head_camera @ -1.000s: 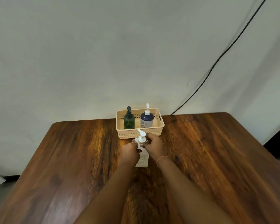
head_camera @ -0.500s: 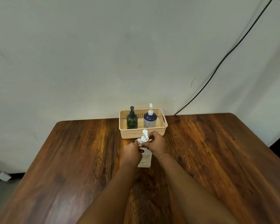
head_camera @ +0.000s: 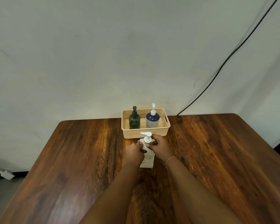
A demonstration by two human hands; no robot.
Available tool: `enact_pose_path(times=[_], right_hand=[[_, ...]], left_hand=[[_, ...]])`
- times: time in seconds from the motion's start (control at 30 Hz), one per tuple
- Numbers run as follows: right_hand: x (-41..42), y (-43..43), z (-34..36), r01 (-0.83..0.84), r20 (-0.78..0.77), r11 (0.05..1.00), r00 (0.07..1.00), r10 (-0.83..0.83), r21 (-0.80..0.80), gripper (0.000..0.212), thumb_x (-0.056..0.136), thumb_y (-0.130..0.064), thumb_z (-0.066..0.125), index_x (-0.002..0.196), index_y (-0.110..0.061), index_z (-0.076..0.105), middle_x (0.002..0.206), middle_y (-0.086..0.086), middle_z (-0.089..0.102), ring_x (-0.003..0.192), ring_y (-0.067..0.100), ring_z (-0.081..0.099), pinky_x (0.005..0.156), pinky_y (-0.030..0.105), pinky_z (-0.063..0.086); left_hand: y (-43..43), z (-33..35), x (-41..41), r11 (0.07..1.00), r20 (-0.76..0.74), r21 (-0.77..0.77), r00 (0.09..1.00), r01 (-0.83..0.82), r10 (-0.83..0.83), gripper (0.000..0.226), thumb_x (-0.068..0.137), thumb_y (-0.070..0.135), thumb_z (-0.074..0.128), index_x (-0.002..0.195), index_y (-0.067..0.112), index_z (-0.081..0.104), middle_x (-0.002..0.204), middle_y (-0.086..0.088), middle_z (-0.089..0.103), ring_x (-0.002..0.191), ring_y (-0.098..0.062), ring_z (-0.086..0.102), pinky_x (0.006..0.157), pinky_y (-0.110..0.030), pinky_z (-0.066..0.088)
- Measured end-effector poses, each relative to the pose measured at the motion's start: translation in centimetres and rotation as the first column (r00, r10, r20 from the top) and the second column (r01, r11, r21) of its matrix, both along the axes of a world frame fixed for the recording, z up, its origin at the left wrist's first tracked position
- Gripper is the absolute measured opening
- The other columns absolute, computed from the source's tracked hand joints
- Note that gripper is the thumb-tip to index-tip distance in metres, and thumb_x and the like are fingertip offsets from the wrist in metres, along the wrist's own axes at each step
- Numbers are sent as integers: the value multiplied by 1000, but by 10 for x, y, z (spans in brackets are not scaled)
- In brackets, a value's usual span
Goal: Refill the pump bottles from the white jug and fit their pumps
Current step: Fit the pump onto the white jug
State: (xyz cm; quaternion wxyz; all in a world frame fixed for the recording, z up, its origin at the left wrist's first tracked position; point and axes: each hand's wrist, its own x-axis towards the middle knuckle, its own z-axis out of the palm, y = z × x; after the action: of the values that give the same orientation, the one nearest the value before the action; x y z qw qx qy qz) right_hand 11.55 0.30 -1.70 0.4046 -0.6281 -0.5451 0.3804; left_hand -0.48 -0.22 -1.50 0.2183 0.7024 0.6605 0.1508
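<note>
Just near of the basket (head_camera: 145, 135), a white bottle (head_camera: 147, 159) stands upright on the desk (head_camera: 71, 159). Left hand (head_camera: 133, 152) grips its shoulder; right hand (head_camera: 158, 147) fingers pinch the pump (head_camera: 147, 138) collar directly above, on the bottle's vertical axis.

One head-worn view looks forward and down. Both hands sit near centre, the wall fills the upper frame
</note>
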Motion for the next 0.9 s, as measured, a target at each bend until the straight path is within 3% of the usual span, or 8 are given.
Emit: enact_pose_path(times=[0.07, 0.17, 0.3, 0.5, 0.6, 0.67, 0.8, 0.9], right_hand=[[-3, 1, 1, 78, 42, 997, 996, -78, 5, 32, 74, -14, 75, 102, -13, 61, 109, 9, 63, 96, 21, 58, 72, 24, 49], [-6, 2, -1, 145, 83, 989, 986, -146, 23, 38, 65, -18, 83, 86, -11, 52, 97, 11, 61, 83, 19, 56, 57, 16, 40], [-4, -1, -5, 65, 83, 996, 994, -70, 61, 47, 74, -9, 75, 116, -14, 56, 119, 10, 57, 108, 23, 55, 84, 27, 51], [-12, 1, -6, 166, 116, 983, 978, -174, 72, 32, 69, -20, 79, 92, -10, 60, 102, 8, 64, 90, 19, 57, 62, 17, 42], [-14, 0, -7, 164, 143, 984, 975, -171, 65, 39, 70, -19, 79, 104, -10, 62, 110, 9, 61, 90, 15, 54, 67, 17, 43], [-14, -3, -6, 185, 70, 982, 980, -187, 41, 51, 69, -11, 78, 117, -11, 58, 119, 9, 59, 89, 13, 54, 69, 15, 46], [-16, -17, -13, 341, 49, 938, 938, -344, 65, 59, 71, -7, 76, 125, -9, 53, 125, 10, 54, 110, 23, 55, 91, 35, 51], [-19, -27, -23, 358, 39, 933, 933, -357, -33, 31, 79, -23, 70, 105, -8, 61, 110, 11, 65, 101, 27, 62, 84, 44, 54]], left_hand=[[0, 0, 0, 1000, 9, -1, 1000, -9, 9, 44, 92, 10, 54, 136, 17, 51, 136, -3, 57, 117, -20, 58, 92, -29, 54], [0, 0, 0, 999, 35, -5, 999, -39, 39, 43, 92, 9, 55, 134, 18, 53, 130, -3, 61, 112, -17, 60, 90, -27, 54], [-1, 0, 0, 1000, 52, 0, 998, -29, 29, 44, 93, 10, 54, 136, 17, 50, 131, -4, 61, 114, -18, 59, 91, -28, 54], [-3, 2, -2, 999, 54, 14, 998, -35, 34, 38, 94, 11, 51, 132, 18, 56, 122, -3, 66, 106, -16, 63, 80, -19, 48], [-5, 2, -2, 999, 86, 3, 995, -43, 43, 35, 95, 9, 50, 127, 17, 60, 123, -3, 66, 108, -15, 62, 83, -21, 49], [-6, 0, -2, 997, 166, -30, 983, -76, 80, 34, 96, 10, 48, 128, 15, 59, 122, -4, 66, 106, -14, 64, 80, -20, 50], [-6, -1, -4, 988, 269, -100, 953, -117, 140, 32, 98, 18, 48, 128, 16, 59, 118, -3, 69, 107, -15, 64, 69, -16, 49], [-7, -2, -6, 984, 332, -112, 928, -138, 168, 34, 94, 17, 55, 128, 17, 59, 122, -4, 67, 109, -17, 62, 62, -10, 44]])
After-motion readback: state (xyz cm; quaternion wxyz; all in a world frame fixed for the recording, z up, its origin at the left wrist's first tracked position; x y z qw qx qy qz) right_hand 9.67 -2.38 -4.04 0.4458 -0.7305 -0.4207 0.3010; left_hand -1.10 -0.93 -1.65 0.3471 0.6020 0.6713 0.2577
